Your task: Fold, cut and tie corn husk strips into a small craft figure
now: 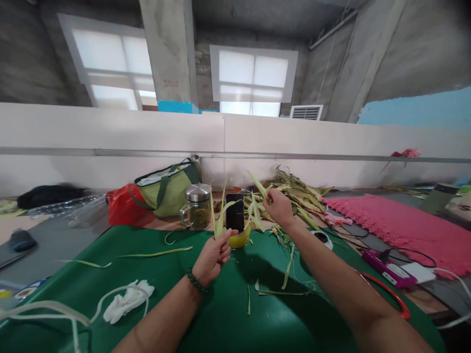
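My left hand (pixel 212 256), with a dark beaded bracelet at the wrist, pinches several upright pale green corn husk strips (pixel 219 226) between thumb and fingers. Up and to the right, my right hand (pixel 278 208) is closed on another corn husk strip (pixel 258 185), whose tip points up and left. Between the hands, a black phone (pixel 234 215) stands upright by a round yellow object (pixel 240 239). Behind my right hand lies a heap of corn husks (pixel 300 193). Loose strips (pixel 158 253) are scattered over the green tabletop (pixel 228 318).
A lidded glass mug (pixel 198 208), a green bag (pixel 167 189) and a red plastic bag (pixel 127 206) stand at the back left. White cloth (pixel 128 301) and cable lie front left. Right are red-handled scissors (pixel 390 294), a magenta power strip (pixel 389 268) and pink cloth (pixel 401 225).
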`<state>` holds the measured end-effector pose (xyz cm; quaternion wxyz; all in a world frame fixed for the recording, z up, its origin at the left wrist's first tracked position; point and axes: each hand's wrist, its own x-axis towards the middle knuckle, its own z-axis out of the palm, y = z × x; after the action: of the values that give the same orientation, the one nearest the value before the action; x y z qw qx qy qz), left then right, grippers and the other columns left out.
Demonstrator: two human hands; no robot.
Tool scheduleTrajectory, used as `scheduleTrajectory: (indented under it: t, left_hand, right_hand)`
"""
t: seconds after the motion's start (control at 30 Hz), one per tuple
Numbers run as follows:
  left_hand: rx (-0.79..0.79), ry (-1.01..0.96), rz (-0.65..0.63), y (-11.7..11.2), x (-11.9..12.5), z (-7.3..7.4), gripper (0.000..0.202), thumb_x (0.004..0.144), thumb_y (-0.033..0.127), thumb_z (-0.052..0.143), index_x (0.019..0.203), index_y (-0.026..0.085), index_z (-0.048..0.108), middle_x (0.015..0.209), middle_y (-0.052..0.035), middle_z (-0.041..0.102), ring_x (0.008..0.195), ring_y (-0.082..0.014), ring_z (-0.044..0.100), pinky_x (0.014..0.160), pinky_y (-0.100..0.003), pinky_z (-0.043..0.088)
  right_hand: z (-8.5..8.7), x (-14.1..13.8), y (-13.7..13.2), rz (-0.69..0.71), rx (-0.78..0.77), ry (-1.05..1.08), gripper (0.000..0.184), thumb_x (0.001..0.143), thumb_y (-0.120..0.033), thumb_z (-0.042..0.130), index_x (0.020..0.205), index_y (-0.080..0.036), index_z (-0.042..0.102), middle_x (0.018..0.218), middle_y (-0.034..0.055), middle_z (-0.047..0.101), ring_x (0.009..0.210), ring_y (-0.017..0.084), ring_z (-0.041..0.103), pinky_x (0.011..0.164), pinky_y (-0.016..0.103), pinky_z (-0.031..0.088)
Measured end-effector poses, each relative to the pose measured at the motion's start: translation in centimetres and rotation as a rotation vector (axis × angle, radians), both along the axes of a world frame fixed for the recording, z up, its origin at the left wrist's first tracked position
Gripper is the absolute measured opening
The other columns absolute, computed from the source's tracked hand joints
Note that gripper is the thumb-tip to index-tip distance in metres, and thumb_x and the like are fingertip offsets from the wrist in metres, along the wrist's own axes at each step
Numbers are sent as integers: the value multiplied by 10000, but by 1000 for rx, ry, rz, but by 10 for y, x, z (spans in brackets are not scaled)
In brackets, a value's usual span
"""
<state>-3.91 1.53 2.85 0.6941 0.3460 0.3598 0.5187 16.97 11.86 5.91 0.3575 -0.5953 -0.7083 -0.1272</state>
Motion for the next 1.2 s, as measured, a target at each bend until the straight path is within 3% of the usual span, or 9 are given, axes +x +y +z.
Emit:
scheduleTrajectory:
  t: [0.13,0.23,0.33,0.4,0.53,0.73,0.97,1.07,1.2]
  left_hand:
    - [18,4,-8,-2,4,0,422,629,489,737,768,122,581,405,137,205,357,-19,148,365,-173,125]
    - [34,54,9,0,6,-5,451,533,463,793,605,169,458,389,140,207,344,-15,162,354,-174,132]
    - [26,119,46,3,6,-7,471,519,383,795,555,195,364,394,146,197,338,-9,162,354,-168,144]
    - [38,170,80,3,5,-7,444,554,361,757,540,202,343,393,145,196,334,-9,159,355,-169,152]
    - [140,350,45,-1,6,-3,305,593,329,690,524,183,431,367,109,284,331,-27,230,361,-188,175]
    - [145,396,-29,-2,5,-2,351,584,273,618,423,202,314,362,101,233,342,-20,181,365,-195,143]
    - [32,402,-16,1,5,-2,437,614,433,637,466,213,290,384,116,216,322,-16,174,345,-183,146]
    - [39,410,8,2,5,-2,497,629,540,618,464,212,281,382,113,221,322,-18,178,345,-186,156]
    - [132,534,-11,2,3,-3,375,579,432,678,496,183,410,383,102,289,345,-27,227,361,-189,168]
  right_hand:
    - [-25,-28,-67,444,377,-312,195,861,-143,452,829,-193,638,698,45,548,723,173,491,666,276,375]
    - [-43,-43,-95,639,407,-384,208,878,-120,434,918,-185,628,736,51,565,691,165,488,671,293,404]
    - [-49,-46,-100,795,336,-229,241,858,-114,417,980,-185,612,918,90,600,826,182,543,746,317,454]
    - [-50,-44,-96,774,201,35,174,842,-172,462,940,-190,604,925,87,596,821,180,562,715,313,476]
    - [-54,-40,-87,623,-318,581,196,748,-364,635,772,-178,577,626,-6,538,531,112,490,484,237,409]
    - [-50,-36,-83,715,-840,943,346,632,-480,704,609,-149,607,495,-25,549,416,77,472,428,216,392]
    - [-41,-33,-87,786,-1018,1018,328,582,-429,748,618,-119,646,505,-10,603,449,82,556,482,202,437]
    - [-40,-34,-90,767,-966,957,260,639,-367,698,584,-128,613,453,-24,567,440,82,552,464,184,414]
    - [-39,-36,-92,665,-829,980,201,651,-322,645,577,-158,554,506,-25,582,406,86,538,437,204,434]
